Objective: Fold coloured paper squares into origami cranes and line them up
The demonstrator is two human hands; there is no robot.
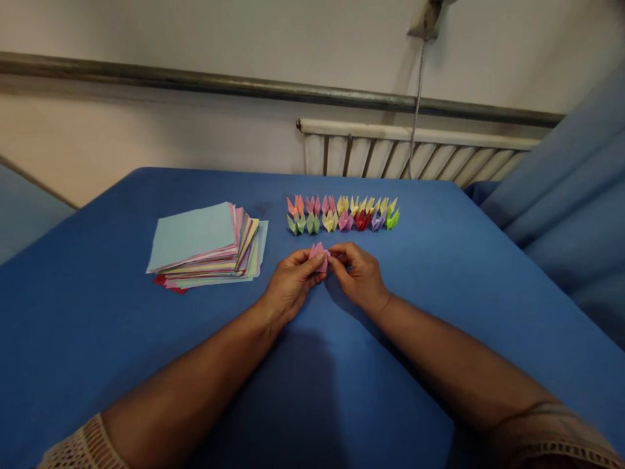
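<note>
Pinching a small pink folded paper (319, 255) at frame centre, the left hand (291, 281) and right hand (360, 277) meet, fingertips clamped on it just over the blue bench (439, 260). The fold probably wants aligned edges and firm creases. A row of folded pieces (342, 215) lies just above, with a stack of coloured sheets (200, 244) at centre left. Neither crowds the hands.

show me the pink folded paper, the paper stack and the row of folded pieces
pink folded paper (319, 252): head view, on its visible upper part.
paper stack (193, 236): head view, middle of the light blue top sheet.
row of folded pieces (344, 220): head view, on a pink piece near the middle.
</note>
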